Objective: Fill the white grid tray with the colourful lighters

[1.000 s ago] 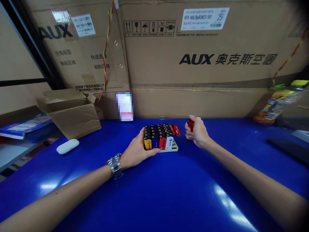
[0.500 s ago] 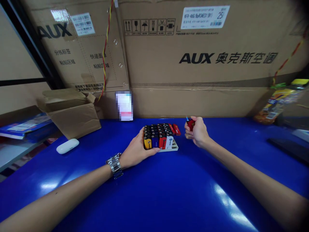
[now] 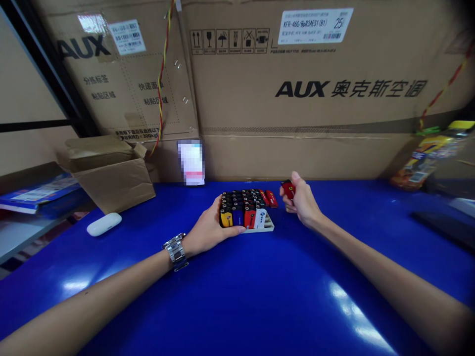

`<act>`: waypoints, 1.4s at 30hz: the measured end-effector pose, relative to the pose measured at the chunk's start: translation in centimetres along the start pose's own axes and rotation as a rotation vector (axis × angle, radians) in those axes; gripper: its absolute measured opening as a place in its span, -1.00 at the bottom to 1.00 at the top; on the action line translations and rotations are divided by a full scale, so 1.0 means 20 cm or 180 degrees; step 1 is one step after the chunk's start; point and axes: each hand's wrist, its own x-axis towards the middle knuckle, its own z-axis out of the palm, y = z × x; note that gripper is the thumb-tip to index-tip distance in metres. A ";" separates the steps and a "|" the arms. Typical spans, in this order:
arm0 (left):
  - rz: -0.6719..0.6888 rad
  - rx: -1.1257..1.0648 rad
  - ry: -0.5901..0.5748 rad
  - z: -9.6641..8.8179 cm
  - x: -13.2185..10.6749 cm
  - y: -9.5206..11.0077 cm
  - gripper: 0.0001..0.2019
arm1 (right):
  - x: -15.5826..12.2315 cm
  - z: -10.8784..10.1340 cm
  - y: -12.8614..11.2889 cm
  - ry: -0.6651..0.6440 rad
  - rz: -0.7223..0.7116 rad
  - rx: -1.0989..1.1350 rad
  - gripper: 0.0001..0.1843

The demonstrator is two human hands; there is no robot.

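Note:
My left hand [image 3: 210,225] is wrapped round the left side of a white tray [image 3: 270,228] filled with several upright lighters [image 3: 238,216] in yellow, blue, red and white, its thumb along the front row. Some slots at the tray's right front corner hold no lighter. To the right, my right hand [image 3: 305,200] is closed round a red lighter [image 3: 288,190] with a black top, raised above the table, thumb lifted up; no flame shows. Between the tray and that hand, a red lighter [image 3: 272,199] lies at the tray's back right.
On the blue table [image 3: 237,296] stand an open cardboard box [image 3: 115,180] and a white earphone case [image 3: 104,224] at left. A lit phone [image 3: 191,163] leans against large cartons [image 3: 308,113] at the back. A bottle [image 3: 419,160] and a dark flat object [image 3: 443,230] are at right.
The small blue flame at the lighter in my right hand is gone. My right thumb has lifted off its top, and the hand has shifted slightly left. My left hand stays on the tray.

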 end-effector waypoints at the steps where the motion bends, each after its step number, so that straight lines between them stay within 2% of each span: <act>1: -0.0013 -0.0036 0.0006 0.00 0.00 -0.01 -0.18 | 0.00 0.00 0.01 -0.0046 -0.0165 -0.0143 -0.54; 7: -0.0089 -0.0146 -0.0022 0.00 0.01 -0.03 -0.14 | 0.04 -0.02 0.05 -0.0124 -0.1649 -0.1373 -0.65; 10: -0.0128 -0.0275 -0.0068 0.00 0.01 -0.03 -0.13 | 0.04 -0.02 0.06 -0.0155 -0.1919 -0.1470 -0.67; 17: -0.0084 -0.0472 -0.0051 0.01 0.01 -0.02 -0.17 | 0.00 0.02 0.06 -0.0410 -0.1316 -0.0632 -0.67; 22: -0.0057 -0.0446 -0.0074 0.01 0.01 -0.02 -0.18 | 0.00 0.01 0.05 -0.0595 -0.1391 -0.0772 -0.71; 29: -0.0016 -0.0321 -0.0050 0.01 0.01 -0.03 -0.16 | 0.00 0.00 0.06 -0.0848 -0.1703 -0.1462 -0.73; 32: -0.0049 -0.0264 -0.0055 0.00 0.00 -0.02 -0.17 | 0.00 -0.02 0.04 -0.0894 -0.1714 -0.1752 -0.64; 34: -0.0048 -0.0257 -0.0059 0.00 0.00 -0.02 -0.18 | 0.01 -0.04 0.04 -0.0684 -0.1603 -0.1903 -0.50; 36: -0.0024 -0.0284 -0.0077 0.00 0.00 -0.02 -0.18 | 0.03 -0.06 0.05 -0.0303 -0.1471 -0.2126 -0.42; 39: 0.0010 -0.0312 -0.0087 0.00 0.00 -0.03 -0.19 | 0.06 -0.07 0.06 -0.0002 -0.1236 -0.3007 -0.54; 42: 0.0017 -0.0300 -0.0059 0.01 0.01 -0.03 -0.19 | 0.06 -0.07 0.05 -0.0009 -0.0754 -0.3771 -0.61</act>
